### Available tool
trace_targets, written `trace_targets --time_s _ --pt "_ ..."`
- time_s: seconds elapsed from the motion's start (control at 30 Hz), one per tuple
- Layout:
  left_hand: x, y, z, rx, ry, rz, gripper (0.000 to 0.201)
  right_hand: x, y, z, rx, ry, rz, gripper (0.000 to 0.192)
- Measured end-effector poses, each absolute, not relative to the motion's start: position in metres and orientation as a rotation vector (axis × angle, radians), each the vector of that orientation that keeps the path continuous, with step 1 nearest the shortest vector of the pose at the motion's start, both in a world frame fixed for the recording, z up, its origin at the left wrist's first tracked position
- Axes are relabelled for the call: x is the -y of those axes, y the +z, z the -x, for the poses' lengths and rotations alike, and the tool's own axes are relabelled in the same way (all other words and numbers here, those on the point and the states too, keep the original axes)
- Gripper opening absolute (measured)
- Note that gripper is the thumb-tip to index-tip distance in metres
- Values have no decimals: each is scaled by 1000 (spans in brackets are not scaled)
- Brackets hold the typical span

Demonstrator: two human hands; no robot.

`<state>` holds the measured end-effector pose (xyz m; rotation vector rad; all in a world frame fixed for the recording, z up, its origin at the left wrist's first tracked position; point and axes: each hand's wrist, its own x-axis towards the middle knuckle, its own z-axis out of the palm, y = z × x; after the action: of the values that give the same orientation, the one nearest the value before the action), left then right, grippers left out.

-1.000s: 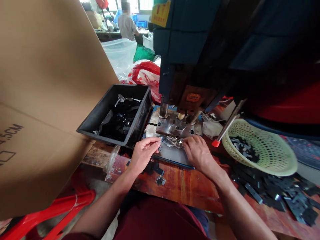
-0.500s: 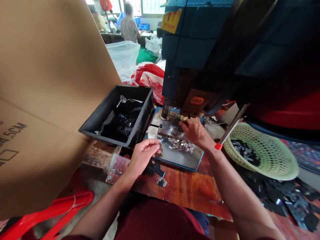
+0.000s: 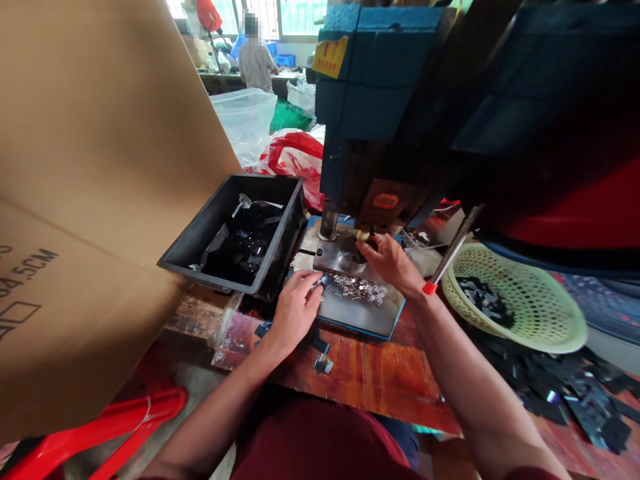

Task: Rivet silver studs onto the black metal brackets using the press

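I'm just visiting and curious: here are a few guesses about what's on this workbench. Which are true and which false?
1. The right hand reaches in under the blue press. True.
2. The black bin sits right of the press. False: it sits to the left.
3. The pale basket holds dark pieces. True.
4. The left hand rests inside the basket. False: it is at the edge of the metal plate, by the small shiny parts.

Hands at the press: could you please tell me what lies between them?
In the head view, a heap of small shiny metal bits on the grey plate lies between the left hand and right hand.
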<state>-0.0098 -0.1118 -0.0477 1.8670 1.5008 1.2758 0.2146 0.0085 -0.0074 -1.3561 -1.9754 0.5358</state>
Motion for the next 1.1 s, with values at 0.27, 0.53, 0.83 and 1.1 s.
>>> trace_targets --time_s 0.27,0.53,0.83,1.1 --pt "180 -50 65 -1650 1148 -1744 22 27 -1 -228 1784 634 1497 31" --pt "221 -78 103 -1916 933 -1757 20 82 -30 -231 2233 404 1355 25" --pt "209 -83 86 -1860 884 -1927 21 126 -34 -205 2276 236 1244 30" --pt "200 -70 82 -1840 893 -1832 20 177 -72 -123 2578 501 1325 25"
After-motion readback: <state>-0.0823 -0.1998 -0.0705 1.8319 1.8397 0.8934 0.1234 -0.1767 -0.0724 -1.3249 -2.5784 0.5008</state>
